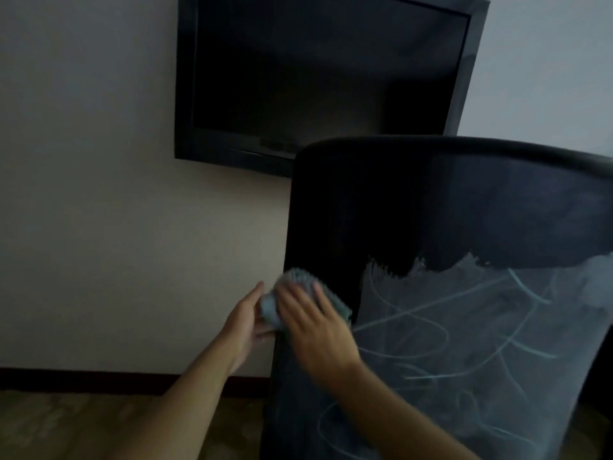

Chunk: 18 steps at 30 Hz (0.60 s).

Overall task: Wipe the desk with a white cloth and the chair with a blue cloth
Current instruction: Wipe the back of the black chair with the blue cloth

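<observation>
The black chair back [414,210] fills the right half of the head view, upright, with pale scribbled lines over its lower part. A bunched blue cloth [292,287] lies against the chair back's left edge. My right hand [318,327] lies flat over the cloth and presses it onto the chair. My left hand [243,323] is just left of the edge, touching the cloth's left side with its fingers. The desk and the white cloth are out of view.
A dark flat screen [318,74] hangs on the pale wall [99,194] behind the chair. A dark skirting board [83,380] runs along the bottom of the wall, with patterned floor [83,426] below it.
</observation>
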Motion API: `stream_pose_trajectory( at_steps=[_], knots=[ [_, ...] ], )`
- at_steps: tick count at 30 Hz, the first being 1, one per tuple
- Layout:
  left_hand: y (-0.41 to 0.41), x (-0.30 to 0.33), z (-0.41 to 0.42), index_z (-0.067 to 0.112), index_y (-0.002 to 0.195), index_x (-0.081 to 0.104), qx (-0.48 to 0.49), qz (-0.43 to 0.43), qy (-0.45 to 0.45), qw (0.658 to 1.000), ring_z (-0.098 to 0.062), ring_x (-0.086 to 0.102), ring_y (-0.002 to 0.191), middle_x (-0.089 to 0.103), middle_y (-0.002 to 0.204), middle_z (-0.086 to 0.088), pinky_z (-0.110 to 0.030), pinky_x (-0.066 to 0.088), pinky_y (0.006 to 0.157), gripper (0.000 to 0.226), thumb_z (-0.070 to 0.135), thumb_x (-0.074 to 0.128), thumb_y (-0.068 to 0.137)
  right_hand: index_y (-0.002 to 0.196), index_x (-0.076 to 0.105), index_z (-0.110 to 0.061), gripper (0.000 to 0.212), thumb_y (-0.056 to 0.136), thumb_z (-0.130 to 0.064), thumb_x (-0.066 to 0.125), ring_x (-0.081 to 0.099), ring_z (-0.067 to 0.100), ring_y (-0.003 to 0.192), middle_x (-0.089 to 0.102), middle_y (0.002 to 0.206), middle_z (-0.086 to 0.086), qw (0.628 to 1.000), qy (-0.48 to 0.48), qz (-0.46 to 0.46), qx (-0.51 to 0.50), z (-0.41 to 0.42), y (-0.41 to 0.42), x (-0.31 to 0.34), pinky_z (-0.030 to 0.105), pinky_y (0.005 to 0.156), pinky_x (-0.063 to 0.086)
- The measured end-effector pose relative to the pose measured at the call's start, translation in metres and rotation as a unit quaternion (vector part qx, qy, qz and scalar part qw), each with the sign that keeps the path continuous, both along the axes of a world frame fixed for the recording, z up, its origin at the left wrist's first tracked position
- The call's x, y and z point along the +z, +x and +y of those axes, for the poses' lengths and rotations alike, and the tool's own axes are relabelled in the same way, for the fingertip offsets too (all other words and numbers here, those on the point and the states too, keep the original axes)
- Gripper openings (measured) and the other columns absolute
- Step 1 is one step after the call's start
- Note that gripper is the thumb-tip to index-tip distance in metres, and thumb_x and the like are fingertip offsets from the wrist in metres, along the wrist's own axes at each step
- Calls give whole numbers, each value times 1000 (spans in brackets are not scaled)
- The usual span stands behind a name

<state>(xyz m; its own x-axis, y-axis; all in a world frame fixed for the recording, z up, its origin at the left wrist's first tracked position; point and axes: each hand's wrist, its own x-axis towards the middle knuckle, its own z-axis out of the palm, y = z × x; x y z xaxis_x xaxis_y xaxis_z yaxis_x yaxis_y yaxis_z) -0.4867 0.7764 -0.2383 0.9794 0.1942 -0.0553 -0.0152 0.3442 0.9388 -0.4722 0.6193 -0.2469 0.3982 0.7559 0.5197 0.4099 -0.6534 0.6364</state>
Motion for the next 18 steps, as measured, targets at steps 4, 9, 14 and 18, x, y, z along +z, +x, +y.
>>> stream_pose_trajectory(
  at_steps=[4,9,14,18],
  knots=[
    [-15,-35,3,23,110,68,-23,50,44,998,-24,62,104,72,109,-1,-38,44,85,44,54,39,98,149,29,-17,70,86,-33,53,14,20,145,30,156,2,998,-46,25,-28,-13,-14,-33,46,117,-13],
    [-18,-31,-2,32,104,62,-33,70,98,992,-16,57,103,62,111,5,-40,37,97,35,58,40,97,141,46,-8,63,84,-27,62,36,29,141,42,150,9,987,118,-104,38,1,-4,98,52,118,15],
    [-19,-27,-5,34,100,63,-1,13,117,993,-13,59,100,64,108,5,-37,38,97,27,49,40,100,147,35,-3,59,92,-23,40,23,31,146,31,155,13,977,158,-124,65,8,13,136,48,121,5],
    [-15,-9,-22,20,105,64,48,-35,85,995,-18,62,91,68,112,-10,-27,49,76,28,34,39,104,144,42,-7,64,85,-24,61,28,29,144,35,153,12,995,68,-39,54,-15,6,9,48,120,9]
  ],
)
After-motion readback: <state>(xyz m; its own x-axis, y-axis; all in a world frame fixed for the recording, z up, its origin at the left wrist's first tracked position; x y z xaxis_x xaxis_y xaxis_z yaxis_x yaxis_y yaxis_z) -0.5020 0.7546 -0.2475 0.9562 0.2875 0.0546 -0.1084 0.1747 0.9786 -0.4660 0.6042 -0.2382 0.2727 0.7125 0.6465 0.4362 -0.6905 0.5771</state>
